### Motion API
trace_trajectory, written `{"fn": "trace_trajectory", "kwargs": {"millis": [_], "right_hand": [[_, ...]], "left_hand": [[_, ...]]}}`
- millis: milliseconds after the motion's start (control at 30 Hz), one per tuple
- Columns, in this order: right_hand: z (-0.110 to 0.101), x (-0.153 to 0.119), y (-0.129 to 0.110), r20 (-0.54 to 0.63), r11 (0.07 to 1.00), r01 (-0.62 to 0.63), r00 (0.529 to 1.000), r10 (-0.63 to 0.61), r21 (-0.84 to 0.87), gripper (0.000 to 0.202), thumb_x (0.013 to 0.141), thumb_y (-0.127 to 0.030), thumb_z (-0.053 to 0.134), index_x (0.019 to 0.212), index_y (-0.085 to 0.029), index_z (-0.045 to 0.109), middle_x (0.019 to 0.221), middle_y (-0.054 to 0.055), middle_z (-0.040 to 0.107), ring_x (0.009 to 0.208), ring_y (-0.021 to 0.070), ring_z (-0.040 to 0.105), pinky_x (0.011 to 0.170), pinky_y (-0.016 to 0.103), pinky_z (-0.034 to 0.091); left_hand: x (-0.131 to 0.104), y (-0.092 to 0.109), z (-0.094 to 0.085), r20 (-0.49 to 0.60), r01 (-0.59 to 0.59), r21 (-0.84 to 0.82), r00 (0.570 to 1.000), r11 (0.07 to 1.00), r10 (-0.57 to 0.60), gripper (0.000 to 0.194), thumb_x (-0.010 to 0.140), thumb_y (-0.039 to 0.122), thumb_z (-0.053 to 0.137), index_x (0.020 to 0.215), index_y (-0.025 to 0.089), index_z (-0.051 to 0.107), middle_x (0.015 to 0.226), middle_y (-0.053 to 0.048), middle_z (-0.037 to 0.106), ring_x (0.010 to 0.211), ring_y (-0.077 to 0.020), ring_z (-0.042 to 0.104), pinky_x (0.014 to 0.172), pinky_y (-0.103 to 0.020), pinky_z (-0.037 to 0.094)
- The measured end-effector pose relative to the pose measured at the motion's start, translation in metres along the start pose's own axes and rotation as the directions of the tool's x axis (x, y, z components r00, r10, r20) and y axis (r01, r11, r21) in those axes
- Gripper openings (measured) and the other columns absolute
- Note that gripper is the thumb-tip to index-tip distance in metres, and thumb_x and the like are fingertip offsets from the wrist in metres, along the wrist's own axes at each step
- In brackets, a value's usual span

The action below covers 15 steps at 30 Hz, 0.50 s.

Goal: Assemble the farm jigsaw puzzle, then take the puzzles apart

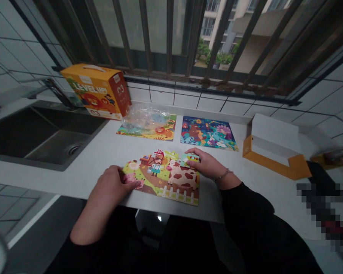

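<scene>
A partly assembled farm jigsaw puzzle (151, 179) lies on the white counter in front of me, showing a spotted cow, a farmer and a white fence. Its upper edge is uneven. My right hand (207, 163) grips a light green puzzle piece (188, 160) between thumb and fingers, just above the cow at the puzzle's upper right. At the lower left edge, my left hand (112, 184) rests with its thumb on the pink pig part and its fingers at the border. Those fingers are partly hidden behind the hand.
Behind the puzzle lie a lion picture (168, 131) under clear plastic packaging (144, 116) and a blue forest picture (208, 133). An orange box (97, 91) stands beside the sink (88, 133) at left. An open white-and-orange box (274, 148) sits at right, below the barred window.
</scene>
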State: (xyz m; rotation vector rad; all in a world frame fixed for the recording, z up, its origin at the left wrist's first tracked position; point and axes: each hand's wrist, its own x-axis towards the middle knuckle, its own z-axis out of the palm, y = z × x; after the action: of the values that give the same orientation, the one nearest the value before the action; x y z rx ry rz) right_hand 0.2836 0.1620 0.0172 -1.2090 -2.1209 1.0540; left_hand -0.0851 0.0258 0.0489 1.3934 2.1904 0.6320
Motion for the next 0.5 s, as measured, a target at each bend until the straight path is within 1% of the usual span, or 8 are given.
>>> {"fn": "trace_trajectory", "kwargs": {"millis": [67,100,133,200,267,333,433,500], "right_hand": [[0.0025,0.0013,0.0003,0.027,1.0,0.0,1.0,0.001,-0.02,0.042,0.095,-0.044,0.075,0.132,-0.027,0.07,0.119,0.003,0.078,0.105,0.0266,0.072,0.091,0.037,0.058],[0.003,0.0021,0.001,0.029,1.0,-0.004,1.0,0.004,-0.025,0.042,0.095,-0.044,0.074,0.132,-0.027,0.069,0.117,0.003,0.078,0.104,0.0264,0.072,0.09,0.037,0.058],[0.003,0.0028,0.0018,0.027,1.0,-0.007,1.0,0.008,-0.026,0.041,0.095,-0.044,0.074,0.132,-0.027,0.069,0.117,0.003,0.078,0.103,0.0263,0.072,0.09,0.037,0.058],[0.0025,0.0036,0.003,0.029,1.0,-0.003,1.0,0.004,-0.028,0.041,0.096,-0.044,0.074,0.133,-0.027,0.069,0.119,0.004,0.078,0.102,0.0262,0.072,0.09,0.037,0.057],[0.0018,0.0036,0.0031,0.032,1.0,0.005,0.999,-0.004,-0.025,0.041,0.096,-0.045,0.073,0.133,-0.027,0.068,0.121,0.004,0.078,0.103,0.0262,0.072,0.092,0.037,0.057],[0.0013,0.0033,0.0024,0.029,1.0,0.007,1.0,-0.007,-0.019,0.041,0.096,-0.045,0.073,0.132,-0.026,0.068,0.123,0.004,0.078,0.104,0.0258,0.072,0.092,0.037,0.056],[0.001,0.003,0.0017,0.024,1.0,-0.003,1.0,0.004,-0.027,0.041,0.096,-0.045,0.073,0.133,-0.026,0.068,0.121,0.004,0.078,0.099,0.0245,0.072,0.087,0.035,0.056],[0.0011,0.0032,0.002,0.023,0.999,-0.012,1.0,0.013,-0.035,0.042,0.096,-0.045,0.073,0.133,-0.026,0.068,0.116,0.003,0.079,0.095,0.0237,0.072,0.084,0.034,0.055]], "left_hand": [[-0.0005,0.0033,-0.0008,-0.051,0.058,0.042,0.997,0.997,-0.056,0.058,0.063,0.06,0.09,0.09,0.027,0.051,0.077,-0.004,0.067,0.072,-0.0297,0.065,0.064,-0.035,0.039],[-0.0011,0.005,-0.001,-0.065,0.07,0.021,0.996,0.997,-0.068,0.056,0.066,0.06,0.088,0.092,0.027,0.051,0.075,-0.002,0.067,0.069,-0.0277,0.065,0.062,-0.034,0.038],[-0.0016,0.0066,-0.0011,-0.062,0.07,-0.046,0.995,0.996,-0.073,0.054,0.069,0.061,0.086,0.094,0.027,0.052,0.073,0.0,0.067,0.066,-0.0262,0.065,0.061,-0.033,0.039],[-0.0019,0.0089,-0.0009,-0.018,0.082,-0.24,0.996,0.967,-0.089,0.056,0.069,0.062,0.086,0.1,0.026,0.055,0.07,0.002,0.069,0.063,-0.0244,0.066,0.059,-0.032,0.041],[-0.0011,0.0093,-0.0001,0.056,0.116,-0.439,0.993,0.891,-0.101,0.065,0.065,0.063,0.089,0.107,0.024,0.06,0.07,0.001,0.072,0.064,-0.0238,0.068,0.06,-0.031,0.046],[0.0003,0.0079,0.0014,0.137,0.144,-0.571,0.987,0.808,-0.08,0.07,0.062,0.063,0.093,0.11,0.021,0.066,0.075,-0.002,0.076,0.069,-0.0233,0.071,0.063,-0.032,0.051],[0.0017,0.0041,0.0049,0.224,0.168,-0.623,0.974,0.764,-0.031,0.061,0.065,0.061,0.095,0.101,0.018,0.072,0.085,-0.005,0.079,0.074,-0.0211,0.072,0.069,-0.03,0.055],[0.0019,0.0029,0.0081,0.23,0.169,-0.629,0.973,0.758,-0.026,0.057,0.066,0.06,0.096,0.097,0.018,0.074,0.09,-0.007,0.08,0.076,-0.0205,0.073,0.071,-0.03,0.056]]}}
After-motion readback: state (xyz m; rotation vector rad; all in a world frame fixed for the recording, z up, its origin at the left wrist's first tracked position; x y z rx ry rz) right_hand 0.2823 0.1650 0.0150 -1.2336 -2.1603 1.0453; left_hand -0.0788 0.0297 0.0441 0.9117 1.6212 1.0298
